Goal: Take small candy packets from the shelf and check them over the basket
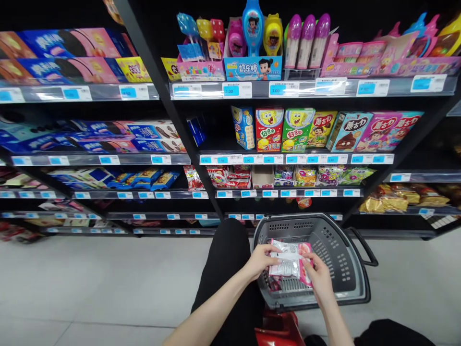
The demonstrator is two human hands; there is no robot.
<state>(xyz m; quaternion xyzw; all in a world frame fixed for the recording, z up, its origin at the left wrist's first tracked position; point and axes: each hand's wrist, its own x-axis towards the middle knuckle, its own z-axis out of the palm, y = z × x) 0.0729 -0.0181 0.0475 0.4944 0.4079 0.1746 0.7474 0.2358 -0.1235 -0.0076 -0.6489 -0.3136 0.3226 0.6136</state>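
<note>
Over a grey plastic shopping basket (338, 288), both my hands hold a pink and white candy bag (288, 271) with its printed, seamed side up. My left hand (264, 259) pinches the left end, and my right hand (319, 274) grips the right end, thumb on top. Beneath the bag, a dark pink package (275, 283) shows partly inside the basket; the candy bag hides the rest. The basket's black handle (367, 247) rests out to the right side.
Ahead stands a black store shelf with price tags (284, 159). It carries snack boxes (269, 129), toy candies (253, 29), cookie boxes (72, 43) and small candy bags (306, 175). My knee (232, 250) is left of the basket; something red (279, 329) lies below it. Grey floor (108, 278) spreads around.
</note>
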